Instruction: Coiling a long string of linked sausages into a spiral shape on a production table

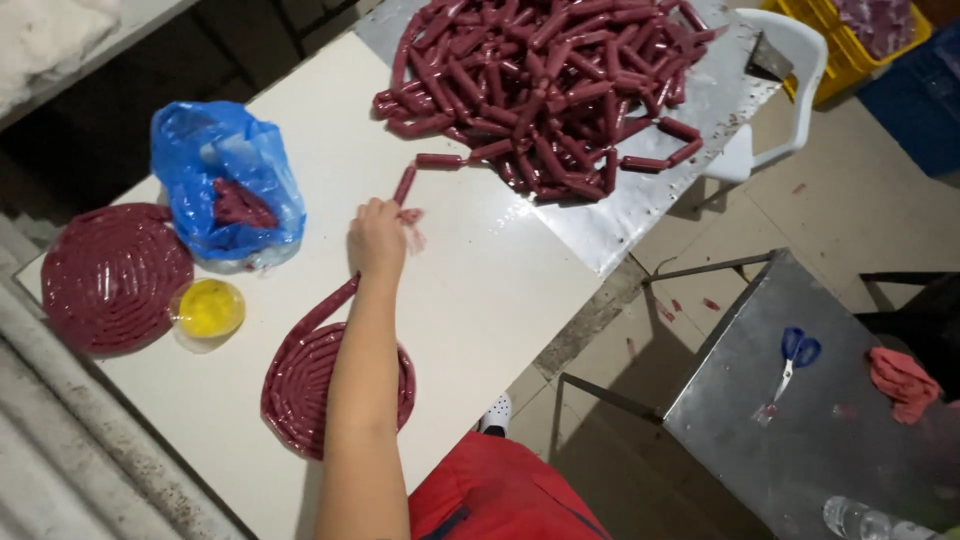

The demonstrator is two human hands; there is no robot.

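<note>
The string of dark red sausage links [405, 185] lay on the white table [480, 290], running from the big heap of sausages [550, 85] at the far end toward the near side. One hand [378, 240] was reached out over it with the fingers curled shut around the string, just near of a loose link; from the angle of the forearm it seemed to be the left hand, though that could not be told for sure, and the other hand was out of sight. From the grip, the string ran back along the forearm to a flat spiral coil of sausage [300, 385] on the near part of the table, partly hidden under the arm. To the left of the hand sat a blue plastic bag [225, 180] with something dark red inside it. Near of the bag stood a small yellow bowl [208, 308], and just to its left lay a second, finished coil [110, 275]. To the right, well apart across a gap of floor, stood a metal table [800, 440] with blue-handled scissors [795, 360] and a pinkish rag [903, 382] on it. A white plastic chair [790, 90] stood at the far right beside the heap.
</note>
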